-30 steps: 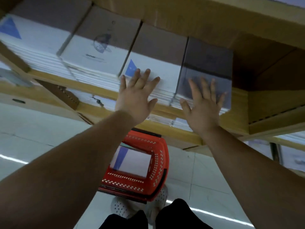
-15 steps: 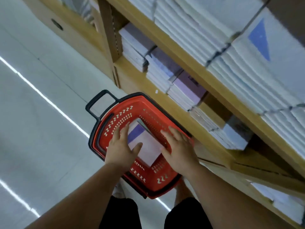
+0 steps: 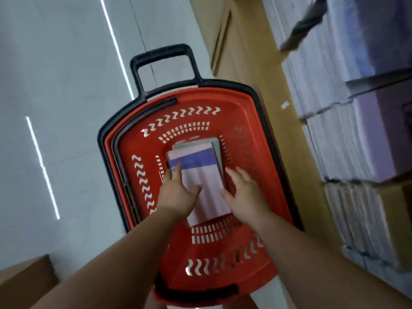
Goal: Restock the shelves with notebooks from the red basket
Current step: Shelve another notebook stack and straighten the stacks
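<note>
No writing is legible on the notebook [image 3: 207, 175]: pale pink cover, purple band across its far end. It lies flat in the red basket [image 3: 252, 112], long axis running away from the person, tilted slightly left. Left hand [image 3: 176, 192] has straight fingers along its left edge, thumb on the cover; right hand [image 3: 244, 192] has loosely spread fingers at its right edge

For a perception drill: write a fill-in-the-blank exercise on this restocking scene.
The red plastic basket has a ___ rim and handle.
The pale pink, purple-banded notebook lies ___ the left hand and right hand.
Both hands reach into the ___.
The wooden shelf stands on the person's ___.
Missing words: black, between, basket, right.
</note>
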{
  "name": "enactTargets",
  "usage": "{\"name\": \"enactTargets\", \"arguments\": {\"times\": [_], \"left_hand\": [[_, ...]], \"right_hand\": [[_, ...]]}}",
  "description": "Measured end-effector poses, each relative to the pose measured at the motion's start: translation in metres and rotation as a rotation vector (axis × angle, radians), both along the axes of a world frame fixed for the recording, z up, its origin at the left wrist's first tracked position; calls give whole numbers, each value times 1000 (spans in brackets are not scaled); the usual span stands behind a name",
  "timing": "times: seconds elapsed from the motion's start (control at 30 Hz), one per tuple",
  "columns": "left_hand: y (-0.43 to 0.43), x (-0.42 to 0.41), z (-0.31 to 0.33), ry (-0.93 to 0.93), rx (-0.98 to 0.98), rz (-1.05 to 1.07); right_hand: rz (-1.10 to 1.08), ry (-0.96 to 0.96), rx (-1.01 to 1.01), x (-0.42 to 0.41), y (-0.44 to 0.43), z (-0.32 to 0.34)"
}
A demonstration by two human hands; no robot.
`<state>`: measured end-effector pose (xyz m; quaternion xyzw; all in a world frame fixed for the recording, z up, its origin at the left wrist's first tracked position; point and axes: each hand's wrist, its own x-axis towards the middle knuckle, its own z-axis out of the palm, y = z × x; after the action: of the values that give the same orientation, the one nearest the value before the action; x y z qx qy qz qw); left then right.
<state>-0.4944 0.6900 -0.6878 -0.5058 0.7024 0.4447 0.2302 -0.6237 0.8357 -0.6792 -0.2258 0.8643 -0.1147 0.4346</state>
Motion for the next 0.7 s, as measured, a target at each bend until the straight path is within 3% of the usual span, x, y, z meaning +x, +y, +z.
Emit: {"name": "enactTargets", "arguments": {"times": [0.27, 0.7], "left_hand": [[22, 9, -99, -36, 81, 536], [33, 2, -172, -20, 148, 869]], "right_hand": [[-101, -101, -19, 11, -16, -110], [-161, -140, 51, 29, -4, -193]]}}
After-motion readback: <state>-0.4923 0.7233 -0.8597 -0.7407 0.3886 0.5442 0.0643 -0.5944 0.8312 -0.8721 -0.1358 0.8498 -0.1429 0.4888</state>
